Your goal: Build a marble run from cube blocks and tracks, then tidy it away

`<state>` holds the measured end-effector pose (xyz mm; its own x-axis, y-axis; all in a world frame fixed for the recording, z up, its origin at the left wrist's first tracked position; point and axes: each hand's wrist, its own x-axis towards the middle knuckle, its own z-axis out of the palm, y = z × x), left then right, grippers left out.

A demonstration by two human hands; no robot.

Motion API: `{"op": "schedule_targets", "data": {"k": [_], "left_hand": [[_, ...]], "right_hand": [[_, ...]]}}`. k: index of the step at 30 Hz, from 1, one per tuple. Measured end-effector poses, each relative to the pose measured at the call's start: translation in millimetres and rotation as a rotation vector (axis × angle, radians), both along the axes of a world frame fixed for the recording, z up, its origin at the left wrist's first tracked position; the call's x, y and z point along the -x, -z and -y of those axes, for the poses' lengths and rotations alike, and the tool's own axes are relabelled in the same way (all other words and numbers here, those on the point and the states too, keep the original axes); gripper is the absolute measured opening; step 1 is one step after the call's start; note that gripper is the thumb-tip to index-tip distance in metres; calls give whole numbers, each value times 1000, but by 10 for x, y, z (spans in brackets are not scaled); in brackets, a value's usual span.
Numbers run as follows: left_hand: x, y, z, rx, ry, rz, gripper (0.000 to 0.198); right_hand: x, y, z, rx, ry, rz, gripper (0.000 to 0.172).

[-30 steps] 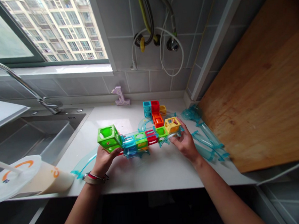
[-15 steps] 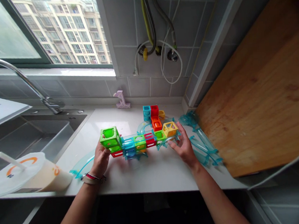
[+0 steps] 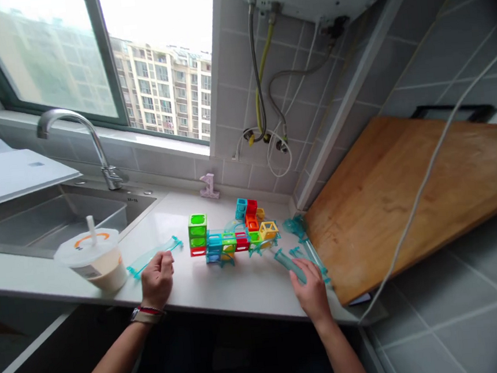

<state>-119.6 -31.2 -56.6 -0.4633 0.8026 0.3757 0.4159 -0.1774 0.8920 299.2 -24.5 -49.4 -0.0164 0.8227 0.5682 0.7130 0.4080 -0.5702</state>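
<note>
A toy marble run of colourful open cubes point(image 3: 229, 240) stands on the white counter point(image 3: 248, 288), with a tall green cube point(image 3: 197, 228) at its left end. My left hand point(image 3: 157, 278) rests on the counter left of it, fingers curled in with nothing in them, beside a curved clear teal track piece point(image 3: 152, 256). My right hand point(image 3: 312, 290) lies flat near the counter's front edge, right of the run. Its fingertips reach a loose clear teal tube point(image 3: 291, 266). More teal tube pieces point(image 3: 305, 242) lie just behind it.
A lidded drink cup with a straw point(image 3: 94, 264) stands at the counter's left, next to the steel sink point(image 3: 38, 222) and faucet point(image 3: 97, 144). A wooden board point(image 3: 406, 196) covers the right side, crossed by a white cable point(image 3: 426, 177). A small "1" figure point(image 3: 208, 185) stands by the wall.
Both hands have let go of the marble run and drawn back toward the counter's front edge. The view has pulled back and tilted up, showing more of the window and wall.
</note>
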Motion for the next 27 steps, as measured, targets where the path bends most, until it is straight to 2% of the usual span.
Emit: {"op": "schedule_targets", "data": {"k": [3,6,11,15,18,21,27], "left_hand": [[-39,-13,23,6,15,-67,41],[-55,-66,14,24,80,-136,43],[-60,-69,44,52,165,-215,44],[-70,-26,51,69,213,-273,43],[-73,-2,33,69,225,-299,43],[-70,20,22,63,219,-309,43],[-64,63,27,44,222,-329,40]], "right_hand": [[-186,-129,-7,115,53,264,35],[-267,-352,-68,263,97,459,38],[-362,-769,-304,396,130,565,36],[-460,-997,-558,575,129,660,32],[-484,-1056,-705,736,110,735,35],[-459,-1027,-787,859,98,786,35],[-437,-982,-844,905,99,790,35]]}}
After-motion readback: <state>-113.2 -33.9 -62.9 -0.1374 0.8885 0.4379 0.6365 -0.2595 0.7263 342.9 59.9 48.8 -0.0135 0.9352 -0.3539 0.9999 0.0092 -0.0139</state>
